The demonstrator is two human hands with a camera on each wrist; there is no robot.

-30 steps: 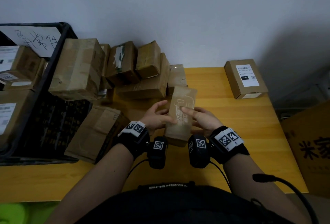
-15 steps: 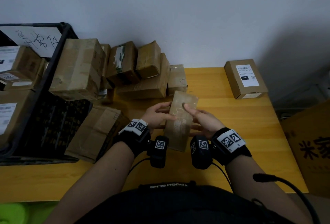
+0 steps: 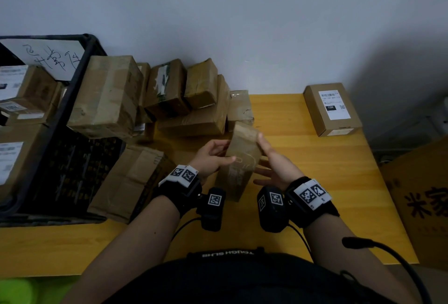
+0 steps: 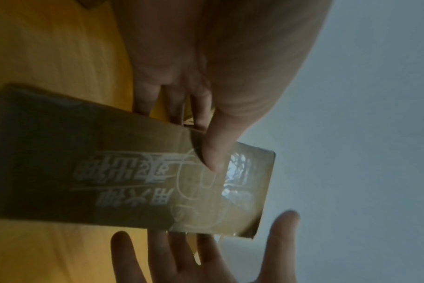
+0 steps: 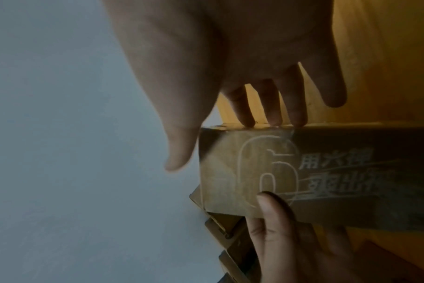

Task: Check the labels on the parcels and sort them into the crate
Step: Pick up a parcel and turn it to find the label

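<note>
A long narrow brown parcel with white print is held above the yellow table, its far end tipped up. My left hand pinches it, thumb on the printed face and fingers behind. My right hand lies along its right edge with straight, spread fingers behind the parcel; its thumb stands free beside the end. No shipping label shows on this face. The black crate at the left holds several labelled parcels.
A pile of brown parcels leans against the crate and the wall. One labelled box sits alone at the far right of the table. A big carton stands off the right edge.
The parcel has turned in my hands, its far end swinging right. My right fingers left the printed face and now lie along the right edge and behind.
</note>
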